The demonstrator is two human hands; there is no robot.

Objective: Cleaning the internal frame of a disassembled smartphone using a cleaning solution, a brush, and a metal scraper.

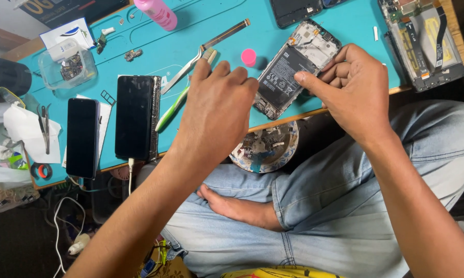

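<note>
- Clear plastic tub (67,67), one, far left on the teal counter (201,31); small dark parts inside.
- Small pliers (44,126), one pair, on white paper at the counter's left edge.
- Intact dark-screened phones, two: first phone (82,137) and, just to its right, second phone (135,117); both face up, the second with a white cable at its lower end.
- Pink bottle (157,12), one, top centre, lying tilted.
- Metal tweezers (183,73), one pair; green-and-white tool (171,109), one, just below them, partly hidden under the left hand.
- Left hand (216,110): seen from the back, fingers curled loosely, fingertips near the opened phone's left edge. Cannot tell whether it grips anything.
- Pink round cap (249,56), one, just above the left hand.
- Opened phone (288,69): one, back cover off, black battery and circuit board exposed, lying tilted near the counter's front edge, between the two hands.
- Round dish (265,146), one, below the counter edge; holds small loose parts.
- Right hand (353,92): fingers bent in, thumb tip pressed on the opened phone's right edge, fingers closed round that side.
- Second stripped phone frame (422,41), one, far right, with flex cables showing.
</note>
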